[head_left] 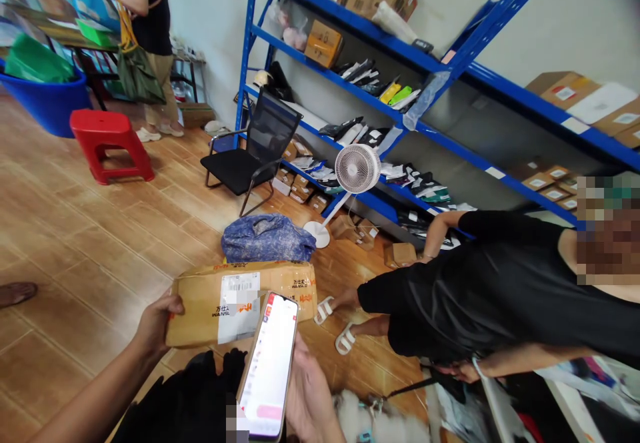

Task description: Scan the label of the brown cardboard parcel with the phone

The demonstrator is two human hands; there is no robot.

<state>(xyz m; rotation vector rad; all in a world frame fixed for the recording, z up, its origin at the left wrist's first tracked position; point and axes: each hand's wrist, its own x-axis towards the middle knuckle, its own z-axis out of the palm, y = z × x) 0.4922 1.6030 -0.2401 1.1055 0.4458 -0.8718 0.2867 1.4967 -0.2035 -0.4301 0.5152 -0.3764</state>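
Observation:
My left hand (163,316) grips the left end of a brown cardboard box (195,296), its thumb on the top face. A white shipping label (239,290) with a barcode is stuck on the box, and printed brand tape runs over it. In my right hand (313,390) lies a smartphone (270,370) with a lit white screen showing a list; its text is too small to read. The phone overlaps the lower right part of the box and hides some of the label.
A person in black (500,283) stands at the right, near a light-coloured dog (375,423). Behind are blue shelves (320,76) with parcels, a white fan (357,168), a black chair (250,150) and a blue sack (270,238). A red stool (111,143) stands left; another person (150,36) is beyond.

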